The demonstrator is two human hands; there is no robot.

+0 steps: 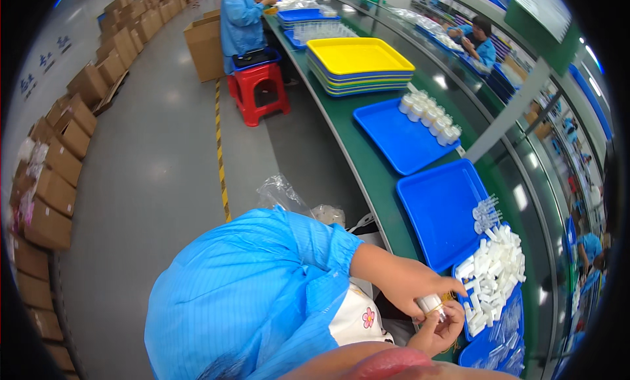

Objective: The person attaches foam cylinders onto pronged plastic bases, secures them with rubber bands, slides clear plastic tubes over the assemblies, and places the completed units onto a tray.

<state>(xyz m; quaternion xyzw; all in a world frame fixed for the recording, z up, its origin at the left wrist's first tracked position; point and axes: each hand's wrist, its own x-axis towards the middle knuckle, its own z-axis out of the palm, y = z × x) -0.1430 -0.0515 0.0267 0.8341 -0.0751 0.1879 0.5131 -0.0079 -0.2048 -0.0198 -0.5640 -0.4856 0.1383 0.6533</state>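
Note:
My left hand (412, 283) comes in from a blue sleeve, its fingers curled over a small bundle of white tubes (430, 304) with a thin yellowish band around it. From below, my right hand (434, 333) pinches the clear end of the same bundle; its fingers partly hide that end. Just right of both hands lies a heap of loose white tubes (489, 275) on a blue tray. Clear plastic tubes (505, 337) lie in the blue tray (469, 355) nearer to me. Yellowish bands show partly beside my right hand.
A blue tray (436, 209) with clear pieces (486, 214) at its edge lies beyond the heap. Farther along stand another blue tray (387, 134) with white-and-clear bundles (430, 117) and a yellow-topped tray stack (361, 55). A red stool (259, 98) stands by a co-worker (239, 25).

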